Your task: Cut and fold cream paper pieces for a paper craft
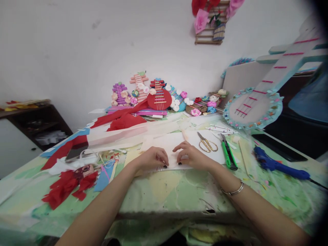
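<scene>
My left hand (153, 158) hangs just over the near edge of a white paper sheet (167, 139), its fingers loosely curved with nothing visible in them. My right hand (191, 155) is opposite it over the same sheet, fingers bent and apart, also with no object showing. A small gap separates the two hands. Gold-handled scissors (207, 145) lie on the sheet beyond my right hand. A green utility knife (229, 153) rests to their right. Behind the fingers is a pale peach strip (185, 135). Small faint marks or scraps near my left fingertips are too blurred to tell.
To the right lie a blue glue gun (279, 164) and a black phone (279, 147). A large white lute-shaped craft (252, 106) leans behind. Red crepe paper (125, 122) and a small red-clothed figure (74, 182) are at left. Several small decorated lutes (159, 99) stand along the wall.
</scene>
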### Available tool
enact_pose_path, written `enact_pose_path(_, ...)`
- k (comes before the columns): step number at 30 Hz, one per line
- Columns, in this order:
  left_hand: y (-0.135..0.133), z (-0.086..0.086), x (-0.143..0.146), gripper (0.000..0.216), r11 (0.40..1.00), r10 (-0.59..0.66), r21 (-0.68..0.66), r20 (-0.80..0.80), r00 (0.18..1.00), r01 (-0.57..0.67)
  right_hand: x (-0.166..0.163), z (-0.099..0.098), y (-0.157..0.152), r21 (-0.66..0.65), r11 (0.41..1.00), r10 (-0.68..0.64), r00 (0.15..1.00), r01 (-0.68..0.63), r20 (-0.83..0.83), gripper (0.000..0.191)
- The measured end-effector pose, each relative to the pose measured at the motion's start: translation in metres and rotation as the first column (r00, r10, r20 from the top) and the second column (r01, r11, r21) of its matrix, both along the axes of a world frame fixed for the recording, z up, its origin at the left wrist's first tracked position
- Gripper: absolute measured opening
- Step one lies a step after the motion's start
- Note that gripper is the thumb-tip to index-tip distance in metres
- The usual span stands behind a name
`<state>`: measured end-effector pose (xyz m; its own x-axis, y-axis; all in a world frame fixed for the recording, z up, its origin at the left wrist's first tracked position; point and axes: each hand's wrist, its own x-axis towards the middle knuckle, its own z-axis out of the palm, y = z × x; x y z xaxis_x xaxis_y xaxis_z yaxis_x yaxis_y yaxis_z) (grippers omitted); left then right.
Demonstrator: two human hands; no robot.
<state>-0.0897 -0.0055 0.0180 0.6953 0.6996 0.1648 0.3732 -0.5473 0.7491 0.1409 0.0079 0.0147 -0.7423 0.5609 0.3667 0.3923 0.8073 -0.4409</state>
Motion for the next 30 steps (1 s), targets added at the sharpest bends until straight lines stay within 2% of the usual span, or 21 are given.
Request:
enact_pose_path(5,0.001,0.002,0.001,0.021,0.997,-0.008,0.075,-0.033,0.999,0.01,-0.003,0.004,-0.005,-0.041,0.999,0.03,0.999,-0.029,0.025,0.024)
enact_pose_path(11,-0.006,0.002,0.007,0.018,0.99,0.127,0.068,-0.012,0.992,-0.126,-0.012,0.001,-0.008,-0.049,0.999,0.02,0.999,-0.018,0.036,0.031)
enact_pose_path(18,-0.003,-0.005,0.011,0.014,0.965,0.259,0.034,0.04,0.965,-0.261,-0.017,-0.012,-0.003,-0.238,0.967,-0.119,0.988,0.094,-0.095,0.029)
enact_pose_path(23,0.002,-0.012,0.015,0.012,0.953,0.289,0.096,0.004,0.957,-0.289,-0.018,-0.02,0.004,-0.244,0.961,-0.166,0.975,0.127,-0.147,0.023)
enact_pose_path(30,0.003,-0.016,0.015,0.013,0.945,0.3,0.13,0.018,0.954,-0.3,-0.02,-0.021,0.003,-0.23,0.966,-0.155,0.977,0.118,-0.149,0.017)
